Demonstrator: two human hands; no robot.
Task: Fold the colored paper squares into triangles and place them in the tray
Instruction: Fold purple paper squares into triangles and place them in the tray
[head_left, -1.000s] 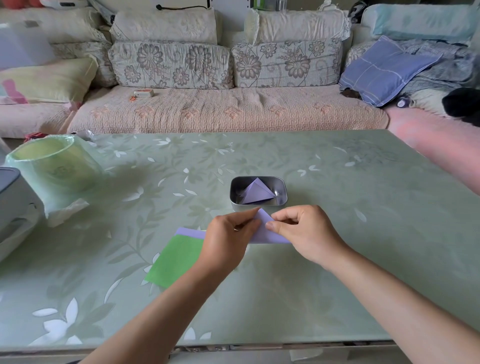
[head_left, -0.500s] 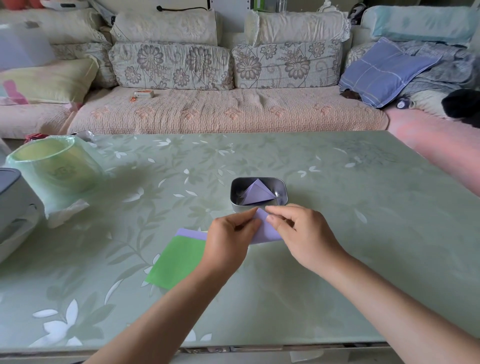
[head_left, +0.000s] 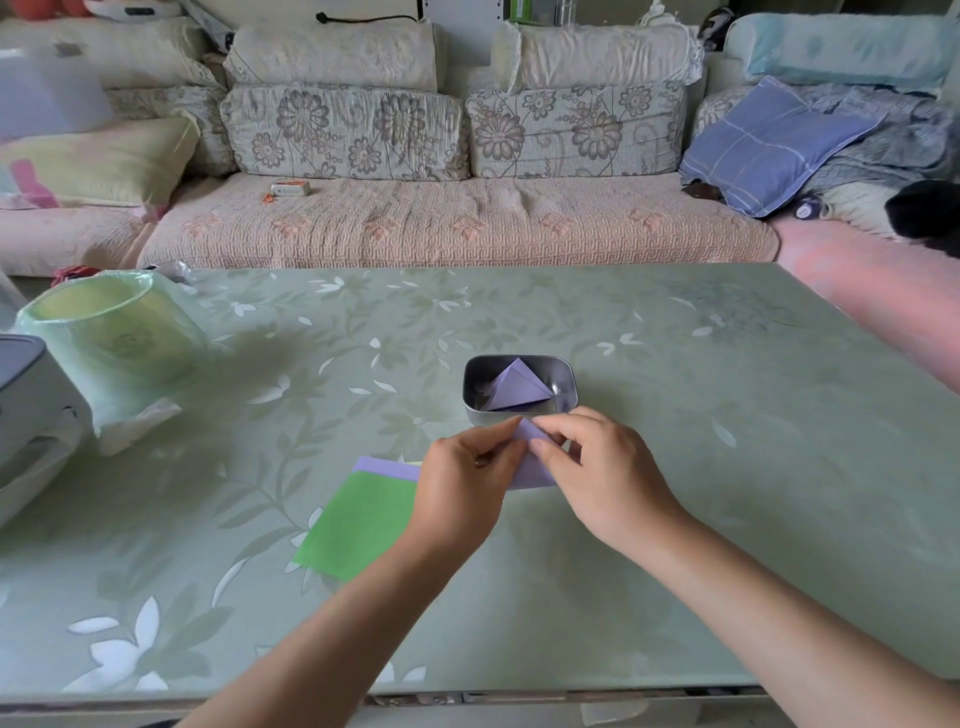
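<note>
My left hand and right hand pinch the lilac sheet between fingers near its tip, low over the table, just before the tray; one triangle inside. Best: match corners exactly, then press the crease flat.

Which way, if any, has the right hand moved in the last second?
Yes, slightly: the right hand slid left along the purple paper toward the left hand, judged against the metal tray, which stayed put.
</note>
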